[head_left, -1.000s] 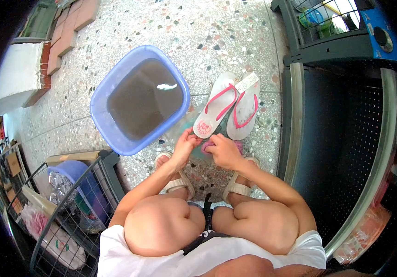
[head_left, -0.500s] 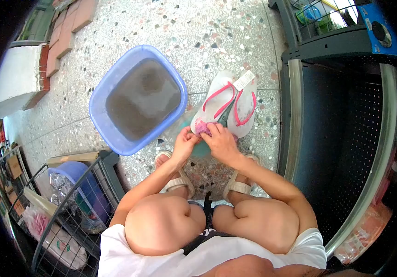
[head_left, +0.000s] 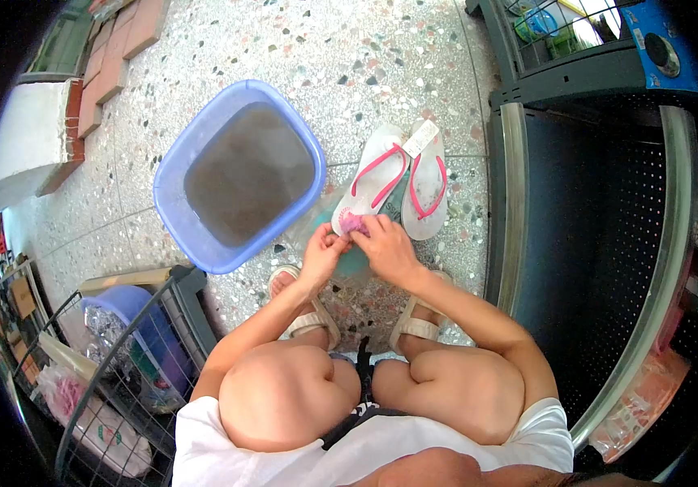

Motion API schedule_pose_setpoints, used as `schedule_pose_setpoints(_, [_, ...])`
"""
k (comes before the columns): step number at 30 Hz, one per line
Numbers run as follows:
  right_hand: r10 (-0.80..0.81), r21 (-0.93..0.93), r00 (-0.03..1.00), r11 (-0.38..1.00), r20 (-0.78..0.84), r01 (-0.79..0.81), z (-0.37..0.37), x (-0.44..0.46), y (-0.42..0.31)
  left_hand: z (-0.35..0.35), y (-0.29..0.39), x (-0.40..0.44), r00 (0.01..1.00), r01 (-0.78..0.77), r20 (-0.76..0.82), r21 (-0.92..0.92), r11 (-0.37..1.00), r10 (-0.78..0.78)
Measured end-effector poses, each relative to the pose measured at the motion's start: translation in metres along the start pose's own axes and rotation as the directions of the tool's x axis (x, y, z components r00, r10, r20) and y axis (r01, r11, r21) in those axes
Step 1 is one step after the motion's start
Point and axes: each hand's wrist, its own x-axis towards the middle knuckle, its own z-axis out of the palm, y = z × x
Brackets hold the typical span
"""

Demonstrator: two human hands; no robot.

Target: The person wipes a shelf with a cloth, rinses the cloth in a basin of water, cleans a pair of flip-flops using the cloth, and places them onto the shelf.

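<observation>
A pair of white flip-flops with pink straps lies on the floor in front of me, the left flip-flop (head_left: pixel 371 169) beside the right flip-flop (head_left: pixel 424 197). A white tag (head_left: pixel 421 139) is at their toe ends. My left hand (head_left: pixel 322 256) pinches the heel edge of the left flip-flop. My right hand (head_left: pixel 388 252) is closed on a crumpled pink cloth (head_left: pixel 354 223), pressing it against that heel. Greenish clear plastic (head_left: pixel 353 262) shows under my hands and between the flip-flops.
A blue plastic basin (head_left: pixel 172 217) of murky grey water stands to the left. Dark metal shelving (head_left: pixel 513 211) borders the right side. A black wire rack (head_left: pixel 134 325) holding a blue tub and plastic bags is at lower left. My sandalled feet flank my hands.
My hands remain at the left flip-flop's heel. The pink cloth has shifted slightly and less of it shows on the right. The whole view has moved a little.
</observation>
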Motion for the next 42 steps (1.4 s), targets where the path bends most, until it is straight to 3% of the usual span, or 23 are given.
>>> schedule_pose_setpoints(6, [0.160, -0.110, 0.986, 0.980, -0.052, -0.165, -0.007, 0.020, 0.031, 0.004, 0.004, -0.002, 1.000, -0.029, 0.010, 0.000, 1.000, 0.029])
schedule_pose_setpoints(11, [-0.024, 0.051, 0.999, 0.998, 0.033, 0.022, -0.008, 0.002, -0.006, 0.002, -0.001, -0.001, 0.997, -0.079, 0.023, 0.004, 0.997, 0.079])
schedule_pose_setpoints(15, [-0.029, 0.002, 0.999, 1.000, -0.018, 0.029, -0.005, 0.008, 0.007, 0.004, 0.004, -0.004, 0.997, -0.071, -0.013, 0.037, 0.997, 0.071])
schedule_pose_setpoints(18, [0.083, -0.078, 0.995, 0.993, -0.060, -0.088, -0.005, 0.023, 0.029, 0.004, 0.001, -0.003, 0.999, -0.049, -0.002, 0.094, 0.994, 0.050])
schedule_pose_setpoints(22, [0.050, -0.042, 0.998, 0.998, -0.036, -0.052, -0.007, 0.017, 0.017, 0.002, -0.004, 0.000, 0.998, -0.067, 0.022, 0.110, 0.992, 0.065])
schedule_pose_setpoints(25, [-0.090, 0.052, 0.995, 0.995, 0.046, 0.088, -0.001, 0.003, -0.004, 0.001, -0.007, 0.001, 0.995, -0.094, 0.018, 0.092, 0.991, 0.093])
schedule_pose_setpoints(27, [-0.091, 0.034, 0.996, 0.995, 0.004, 0.091, -0.001, 0.005, -0.002, 0.004, -0.008, 0.000, 0.990, -0.143, -0.009, 0.056, 0.988, 0.144])
schedule_pose_setpoints(32, [0.012, -0.087, 0.997, 0.996, -0.076, -0.018, -0.004, 0.032, 0.028, 0.006, 0.001, -0.004, 0.998, -0.065, 0.007, 0.088, 0.994, 0.065])
schedule_pose_setpoints(36, [-0.046, -0.061, 0.999, 0.997, -0.019, 0.044, -0.007, 0.027, 0.018, 0.003, 0.003, -0.003, 0.999, -0.044, 0.020, 0.166, 0.985, 0.042])
schedule_pose_setpoints(39, [-0.118, 0.025, 0.993, 0.993, 0.021, 0.117, -0.002, 0.009, -0.005, 0.007, -0.004, 0.001, 0.979, -0.205, -0.007, 0.050, 0.978, 0.205])
schedule_pose_setpoints(42, [-0.106, 0.015, 0.994, 0.994, -0.039, 0.107, -0.003, 0.012, -0.001, 0.008, -0.002, 0.000, 0.975, -0.216, -0.030, 0.075, 0.974, 0.218])
